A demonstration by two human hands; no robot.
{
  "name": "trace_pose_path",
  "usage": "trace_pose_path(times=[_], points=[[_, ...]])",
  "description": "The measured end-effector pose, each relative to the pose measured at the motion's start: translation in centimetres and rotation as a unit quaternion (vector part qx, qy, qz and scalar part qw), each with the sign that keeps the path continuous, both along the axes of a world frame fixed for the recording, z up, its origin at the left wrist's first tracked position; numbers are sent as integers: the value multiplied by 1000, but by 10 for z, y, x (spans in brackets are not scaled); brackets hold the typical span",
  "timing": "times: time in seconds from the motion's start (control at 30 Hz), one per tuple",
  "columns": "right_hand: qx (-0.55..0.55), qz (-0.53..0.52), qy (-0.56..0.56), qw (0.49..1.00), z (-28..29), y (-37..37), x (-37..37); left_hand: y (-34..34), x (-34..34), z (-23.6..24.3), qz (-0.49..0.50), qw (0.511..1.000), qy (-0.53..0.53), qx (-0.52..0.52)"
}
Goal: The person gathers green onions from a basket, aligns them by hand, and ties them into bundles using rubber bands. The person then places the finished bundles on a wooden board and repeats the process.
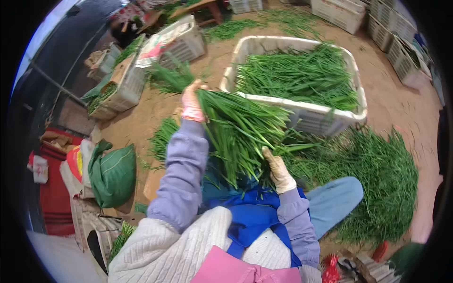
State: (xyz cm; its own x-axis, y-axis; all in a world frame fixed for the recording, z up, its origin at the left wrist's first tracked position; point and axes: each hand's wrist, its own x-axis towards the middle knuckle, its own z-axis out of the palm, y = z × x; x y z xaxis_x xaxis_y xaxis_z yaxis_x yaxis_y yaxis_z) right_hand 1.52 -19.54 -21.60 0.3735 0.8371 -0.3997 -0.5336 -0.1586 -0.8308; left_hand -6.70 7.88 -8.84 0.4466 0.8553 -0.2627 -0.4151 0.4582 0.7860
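A large loose bunch of garlic chives (243, 127) lies across the space in front of me, long green leaves to the left and paler stem ends to the right. Over its upper left side, my left hand (192, 101), in a pinkish-white glove, is closed on the leaves. My right hand (279, 174), in a stained pale glove, grips the bunch at its lower right; some fingers are hidden by the leaves. Just beyond the bunch stands a white plastic crate (302, 103) part-filled with chives (297, 75) laid lengthwise.
A big heap of loose greens (373, 184) covers the floor by my right knee. Other white crates stand at the far left (181, 45) and far right (337, 14). A green sack (112, 174) sits at my left. Scattered leaves (231, 28) lie on the brown floor.
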Motion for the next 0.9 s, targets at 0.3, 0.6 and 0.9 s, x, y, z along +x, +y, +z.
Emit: trace_pose_path(times=[0.3, 0.6, 0.9], points=[[-43, -86, 8, 995, 61, -86, 3, 19, 4, 12, 54, 998, -32, -14], [151, -115, 108, 976, 42, -11, -4, -21, 66, 15, 80, 988, 32, 126], [295, -124, 133, 938, 62, -133, 52, 67, 49, 25, 105, 968, 56, 222]])
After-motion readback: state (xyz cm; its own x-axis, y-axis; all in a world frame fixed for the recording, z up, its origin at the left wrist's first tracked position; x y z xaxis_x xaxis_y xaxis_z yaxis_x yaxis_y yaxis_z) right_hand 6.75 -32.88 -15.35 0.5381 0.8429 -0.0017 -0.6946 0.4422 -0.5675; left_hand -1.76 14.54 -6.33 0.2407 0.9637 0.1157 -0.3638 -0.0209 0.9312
